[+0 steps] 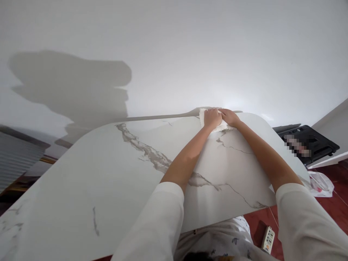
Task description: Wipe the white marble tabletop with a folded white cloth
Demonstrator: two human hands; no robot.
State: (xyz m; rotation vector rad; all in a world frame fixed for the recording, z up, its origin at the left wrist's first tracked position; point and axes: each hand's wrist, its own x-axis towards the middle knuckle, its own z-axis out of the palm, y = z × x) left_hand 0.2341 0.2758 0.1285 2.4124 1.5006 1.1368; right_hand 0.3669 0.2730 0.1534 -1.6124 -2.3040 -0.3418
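Observation:
A white cloth (pixel 224 126) lies bunched at the far edge of a white marble-patterned table (pixel 81 188). My left hand (pixel 212 117) presses down on it, fingers curled over the fabric. Right beside it, my right hand (pixel 230 117) grips the cloth's right part, its fingertips touching or nearly touching the left hand. Both arms reach straight out across the tabletop. Part of the cloth is hidden under the hands.
A white wall (pixel 174 54) rises behind the table's far edge. To the right are a black case (pixel 317 141) and a white plastic bag (pixel 322 184). A power strip (pixel 268 240) lies on the red floor (pixel 261 224) near the table's front edge. Grey ribbed material (pixel 19 156) stands at left.

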